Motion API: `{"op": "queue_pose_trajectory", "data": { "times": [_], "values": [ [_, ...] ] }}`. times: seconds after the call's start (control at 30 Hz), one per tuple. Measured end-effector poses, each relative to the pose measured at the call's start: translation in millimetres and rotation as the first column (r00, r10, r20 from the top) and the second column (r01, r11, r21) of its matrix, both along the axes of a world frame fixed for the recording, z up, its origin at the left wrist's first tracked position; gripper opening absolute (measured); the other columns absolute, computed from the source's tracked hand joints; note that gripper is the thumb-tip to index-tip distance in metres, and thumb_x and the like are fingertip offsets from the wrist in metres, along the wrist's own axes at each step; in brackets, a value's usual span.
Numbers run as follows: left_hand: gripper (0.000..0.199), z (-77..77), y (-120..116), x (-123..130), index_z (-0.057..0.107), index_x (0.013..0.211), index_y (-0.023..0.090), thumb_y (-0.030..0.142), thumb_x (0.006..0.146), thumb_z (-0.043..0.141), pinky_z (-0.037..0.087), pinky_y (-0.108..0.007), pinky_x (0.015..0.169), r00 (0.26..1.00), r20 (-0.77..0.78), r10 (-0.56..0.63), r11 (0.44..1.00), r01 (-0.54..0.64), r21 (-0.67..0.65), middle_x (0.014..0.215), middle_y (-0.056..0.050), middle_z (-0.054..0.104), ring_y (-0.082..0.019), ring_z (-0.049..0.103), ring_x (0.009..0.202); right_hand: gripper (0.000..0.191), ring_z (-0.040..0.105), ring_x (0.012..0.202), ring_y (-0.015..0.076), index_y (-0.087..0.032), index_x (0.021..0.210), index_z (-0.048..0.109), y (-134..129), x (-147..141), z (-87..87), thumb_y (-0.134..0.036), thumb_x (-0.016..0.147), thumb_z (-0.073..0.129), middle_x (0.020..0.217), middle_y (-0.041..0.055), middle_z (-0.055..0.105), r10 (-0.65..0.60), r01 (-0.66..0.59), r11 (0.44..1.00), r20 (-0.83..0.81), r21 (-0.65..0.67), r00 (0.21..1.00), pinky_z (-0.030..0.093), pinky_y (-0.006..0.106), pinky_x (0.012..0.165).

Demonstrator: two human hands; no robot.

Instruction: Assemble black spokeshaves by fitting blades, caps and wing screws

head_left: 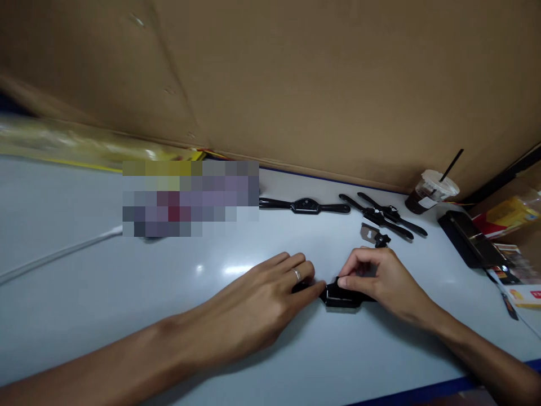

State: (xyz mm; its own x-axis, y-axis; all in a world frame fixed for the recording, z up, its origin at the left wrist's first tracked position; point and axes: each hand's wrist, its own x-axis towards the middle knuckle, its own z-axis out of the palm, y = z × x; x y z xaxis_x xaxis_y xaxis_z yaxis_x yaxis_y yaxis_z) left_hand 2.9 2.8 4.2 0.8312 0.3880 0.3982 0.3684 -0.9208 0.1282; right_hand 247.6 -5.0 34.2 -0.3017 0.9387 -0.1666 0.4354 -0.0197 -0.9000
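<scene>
A black spokeshave [344, 300] lies on the table in front of me, the thin edge of its blade showing along the near side. My left hand [274, 293], with a ring on one finger, is closed around its left handle, which is mostly hidden under the fingers. At the middle of the body, my right hand [376, 277] pinches thumb against fingers; whatever small part sits between them is hidden. Just beyond the right hand lie a loose metal blade [368, 232] with a keyhole-shaped slot and a small black part [382, 241].
Another spokeshave [306, 206] lies farther back, and two crossed ones [382, 216] rest right of it. A lidded drink cup [431, 190] with straw stands back right, near a dark phone-like device [469, 239]. A cardboard wall [296, 84] rises behind. Part of the left side is pixelated.
</scene>
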Motion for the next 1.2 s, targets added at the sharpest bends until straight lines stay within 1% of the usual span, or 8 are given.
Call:
{"op": "queue_pose_trajectory", "data": {
  "times": [0.17, 0.37, 0.57, 0.77, 0.87, 1.03, 1.13, 1.2],
  "values": [
    [0.042, -1.7, 0, 1, 0.065, 0.119, 0.017, -0.004, 0.085, 0.051, 0.045, -0.032, 0.071, 1.000, 0.010, 0.013, 1.000, -0.013, -0.003, 0.092, -0.005, 0.063, -0.020, 0.056, 0.077, 0.013, 0.048, 0.059, 0.0117, -0.020, 0.070, 0.067, 4, -2, 0.8, -0.025, 0.079, 0.075, 0.063, -0.0039, 0.059, 0.006, -0.004, 0.998, 0.035, -0.069, 0.999, 0.037, 0.027, 0.056],
    [0.036, -1.0, -1, 1, 0.067, 0.115, 0.016, -0.003, 0.088, 0.052, 0.044, -0.031, 0.068, 1.000, 0.022, 0.013, 1.000, -0.013, -0.009, 0.092, -0.005, 0.062, -0.020, 0.056, 0.078, 0.016, 0.059, 0.076, 0.0156, -0.022, 0.071, 0.065, -2, -4, 2.9, -0.016, 0.084, 0.074, 0.074, -0.0022, 0.066, 0.024, -0.072, 0.975, 0.223, 0.212, 0.974, 0.042, 0.031, 0.073],
    [0.032, 2.5, -2, 1, 0.068, 0.113, 0.015, -0.001, 0.091, 0.051, 0.042, -0.031, 0.063, 0.999, 0.024, 0.022, 1.000, -0.022, -0.016, 0.088, -0.004, 0.060, -0.019, 0.054, 0.074, 0.023, 0.055, 0.076, 0.0178, -0.022, 0.073, 0.057, -8, -2, 1.7, -0.019, 0.093, 0.068, 0.073, -0.0012, 0.062, 0.030, -0.175, 0.922, 0.389, 0.344, 0.921, 0.040, 0.033, 0.073],
    [0.030, 1.8, -3, 2, 0.067, 0.115, 0.016, 0.001, 0.093, 0.052, 0.043, -0.031, 0.065, 0.999, 0.016, 0.027, 1.000, -0.027, -0.007, 0.088, -0.004, 0.060, -0.019, 0.055, 0.075, 0.028, 0.045, 0.070, 0.0198, -0.023, 0.072, 0.052, -17, -10, -10.8, -0.015, 0.099, 0.048, 0.068, 0.0037, 0.059, -0.143, -0.322, 0.687, 0.556, 0.651, 0.819, 0.035, 0.035, 0.066],
    [0.028, 1.9, -3, 3, 0.068, 0.111, 0.016, 0.001, 0.093, 0.052, 0.043, -0.032, 0.065, 0.999, 0.019, 0.027, 1.000, -0.027, -0.006, 0.087, -0.004, 0.060, -0.019, 0.054, 0.074, 0.028, 0.045, 0.069, 0.0201, -0.022, 0.070, 0.056, -19, -12, -12.2, -0.011, 0.095, 0.049, 0.066, 0.0046, 0.059, -0.194, -0.371, 0.610, 0.585, 0.700, 0.787, 0.033, 0.035, 0.065],
    [0.029, 2.3, -2, 3, 0.067, 0.110, 0.015, 0.000, 0.094, 0.048, 0.042, -0.033, 0.065, 0.999, 0.032, 0.016, 1.000, -0.016, -0.003, 0.087, -0.004, 0.061, -0.019, 0.054, 0.074, 0.036, 0.048, 0.067, 0.0186, -0.019, 0.068, 0.064, -15, -4, 0.5, -0.020, 0.102, 0.052, 0.065, 0.0042, 0.060, -0.158, -0.322, 0.656, 0.541, 0.683, 0.826, 0.037, 0.036, 0.067],
    [0.030, 2.3, -2, 3, 0.067, 0.111, 0.015, -0.002, 0.092, 0.050, 0.043, -0.032, 0.065, 0.999, 0.035, 0.011, 1.000, -0.011, -0.001, 0.088, -0.004, 0.061, -0.019, 0.055, 0.075, 0.026, 0.054, 0.070, 0.0169, -0.019, 0.084, 0.074, -12, 4, 9.4, -0.020, 0.101, 0.054, 0.074, 0.0030, 0.063, 0.046, -0.297, 0.717, 0.382, 0.631, 0.923, 0.043, 0.033, 0.068],
    [0.033, 2.4, -3, 2, 0.066, 0.111, 0.015, -0.003, 0.090, 0.050, 0.043, -0.031, 0.064, 0.999, 0.032, 0.006, 1.000, -0.006, -0.005, 0.088, -0.004, 0.061, -0.019, 0.055, 0.075, 0.022, 0.058, 0.076, 0.0169, -0.022, 0.095, 0.078, -11, 8, 12.0, -0.018, 0.099, 0.056, 0.083, 0.0034, 0.065, 0.201, -0.374, 0.715, 0.339, 0.591, 0.919, 0.045, 0.033, 0.069]
  ]
}}
